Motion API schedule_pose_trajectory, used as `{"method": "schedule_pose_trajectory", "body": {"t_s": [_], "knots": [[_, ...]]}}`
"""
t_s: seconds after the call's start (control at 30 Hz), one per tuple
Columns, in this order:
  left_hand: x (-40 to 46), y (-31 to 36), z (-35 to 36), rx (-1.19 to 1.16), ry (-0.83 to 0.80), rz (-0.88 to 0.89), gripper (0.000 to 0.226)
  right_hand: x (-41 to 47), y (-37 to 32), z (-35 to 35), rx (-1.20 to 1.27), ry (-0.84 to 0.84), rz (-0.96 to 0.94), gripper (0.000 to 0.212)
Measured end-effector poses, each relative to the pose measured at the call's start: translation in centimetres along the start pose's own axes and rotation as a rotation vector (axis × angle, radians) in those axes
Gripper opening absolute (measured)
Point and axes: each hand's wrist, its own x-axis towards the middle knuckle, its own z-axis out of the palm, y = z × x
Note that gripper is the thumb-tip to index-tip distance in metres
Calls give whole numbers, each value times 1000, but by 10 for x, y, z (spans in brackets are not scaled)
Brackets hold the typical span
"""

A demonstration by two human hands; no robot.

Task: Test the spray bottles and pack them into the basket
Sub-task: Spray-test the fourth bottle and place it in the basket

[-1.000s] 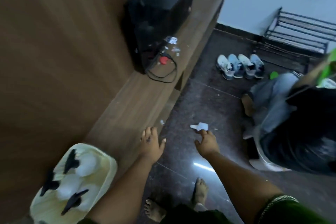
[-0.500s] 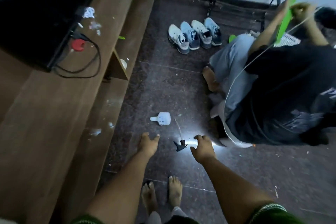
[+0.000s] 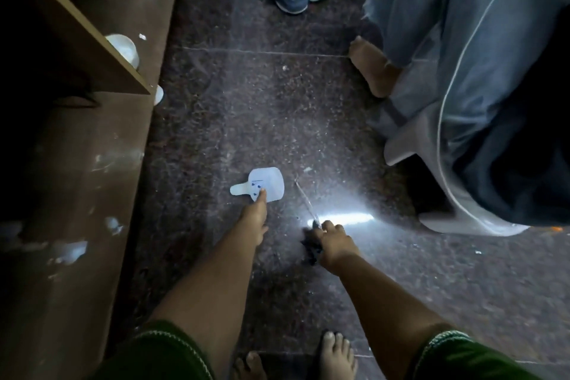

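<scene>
Hands down on the floor, both of ours reaching for spray bottle bits.

Our seated neighbour fills the right side. Our left hand is loose, fingertip touching the white bottle lying on its side; our right hand grips the black spray head, its clear tube sticking out.

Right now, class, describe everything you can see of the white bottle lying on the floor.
The white bottle lies on its side on the dark speckled floor, with its narrow neck pointing left toward the wooden shelf. It looks like pale, slightly see-through plastic, with small blue marks on the body. No spray head is on it. The left hand reaches it, one fingertip touching its lower edge.
</scene>
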Motion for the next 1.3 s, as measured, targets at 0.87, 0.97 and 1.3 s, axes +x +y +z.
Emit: {"method": "schedule_pose_trajectory", "body": {"t_s": [0.87,0.97,1.3], "knots": [[-17,34,-33,747,379,625,44,-31,-61,-89,987,538,102,34],[-52,37,-54,865,358,642,44,-71,-85,-104,1270,583,258,17],[-162,18,-129,1163,406,630,46,-197,-114,-129,1438,515,274,9]]}}
